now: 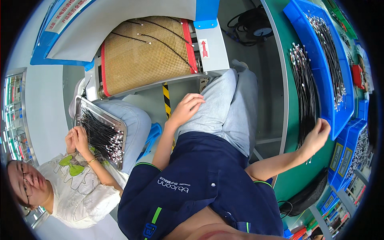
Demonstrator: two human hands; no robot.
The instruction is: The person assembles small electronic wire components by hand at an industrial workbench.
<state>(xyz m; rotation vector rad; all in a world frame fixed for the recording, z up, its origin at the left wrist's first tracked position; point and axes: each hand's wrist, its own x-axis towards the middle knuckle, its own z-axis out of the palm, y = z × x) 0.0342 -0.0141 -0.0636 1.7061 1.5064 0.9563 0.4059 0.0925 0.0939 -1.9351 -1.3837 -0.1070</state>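
My left hand (187,109) rests by my thigh in light blue jeans, its fingers loosely stretched and holding nothing that shows. Out to the right, my right hand (317,135) is over the green table (291,136), its fingers curled together. Whatever they may grip is hidden. Beside and partly beneath that hand lies a long bundle of thin black cables (305,88) with small white connectors. The near corner of a long blue tray (345,116) is close to my fingertips, and more black cables (330,56) lie inside it.
Ahead, a machine's mesh conveyor belt (146,60) with red edges carries several separate black cables. At left sits a co-worker, both hands (78,140) together beside a metal tray (123,132) of cables. Blue bins (340,160) stand at far right; a black bag (306,194) lies near them.
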